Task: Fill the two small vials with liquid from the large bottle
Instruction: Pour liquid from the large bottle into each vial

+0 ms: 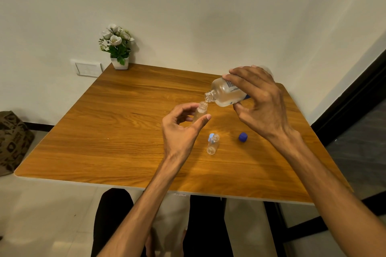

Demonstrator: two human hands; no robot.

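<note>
Right hand (261, 102) grip tilts large bottle (226, 92) mouth-left-down over left-held (179, 129) upright vial (200, 111).

A wooden worktop (125, 123) with a pale edge stands against the wall. On it, near the middle, a small clear vial (213, 144) stands upright and uncapped. A blue cap (243, 137) lies just to its right. A white pot of flowers (119, 62) sits at the far left corner.
</note>
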